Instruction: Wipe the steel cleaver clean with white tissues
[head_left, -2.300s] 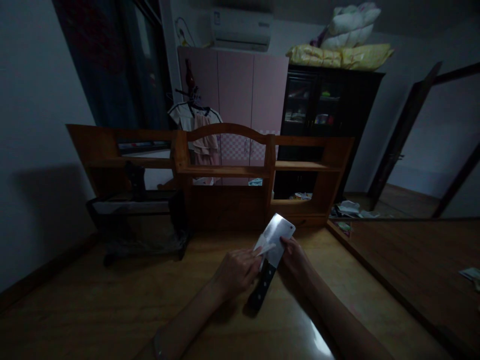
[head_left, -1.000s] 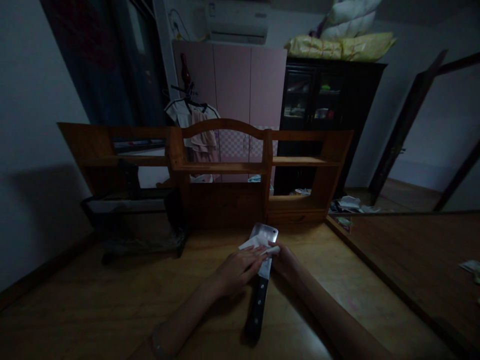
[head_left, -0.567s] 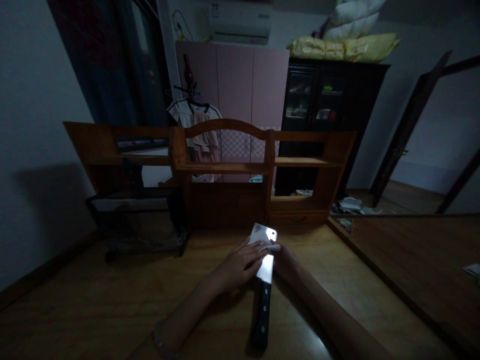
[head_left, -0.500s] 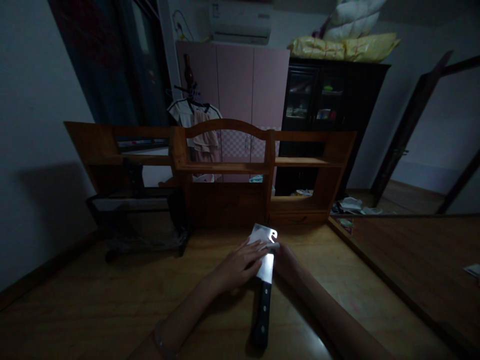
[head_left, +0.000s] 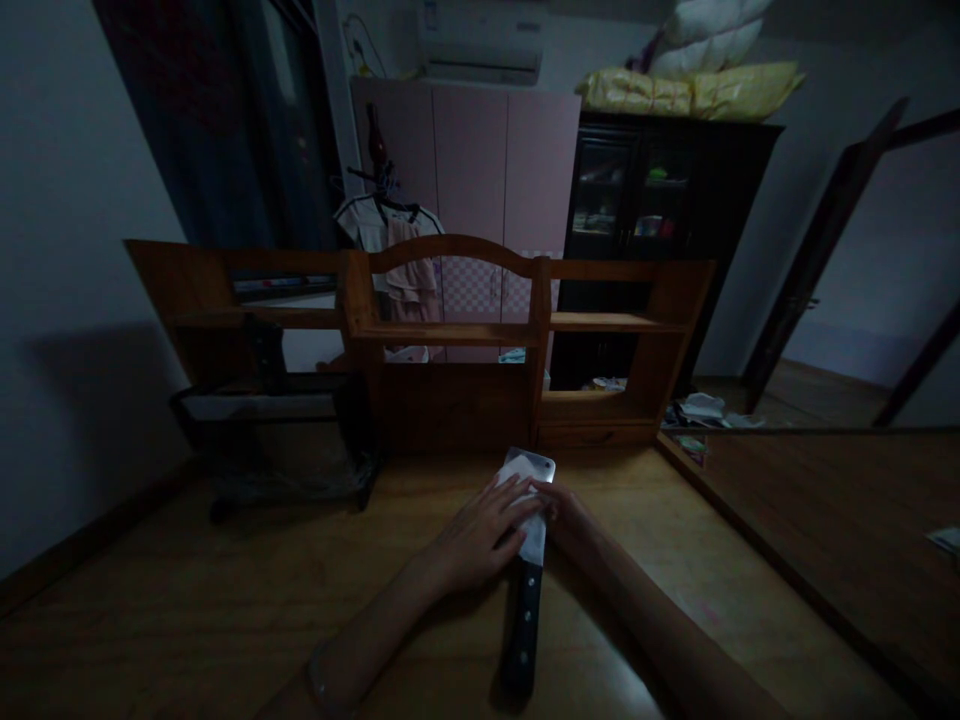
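Observation:
A steel cleaver (head_left: 534,540) with a black handle (head_left: 523,625) lies on the wooden desk (head_left: 225,600), blade pointing away from me. My left hand (head_left: 480,535) rests on the blade's left side, fingers pressing a white tissue (head_left: 511,472) against the metal. My right hand (head_left: 571,520) holds the blade's right edge, its fingertips meeting the left hand's on top of the blade. Only the blade's far tip and a strip near the handle show between the hands.
A wooden desk-top shelf unit (head_left: 450,340) stands along the desk's back edge, right behind the cleaver. A dark rack (head_left: 262,420) sits at the back left. To the right a second dark table top (head_left: 825,520) adjoins the desk. Wardrobes stand behind.
The cleaver has swung from a rightward tilt to point straight away, handle toward me. My left hand has slid forward over the tissue, covering more of the blade.

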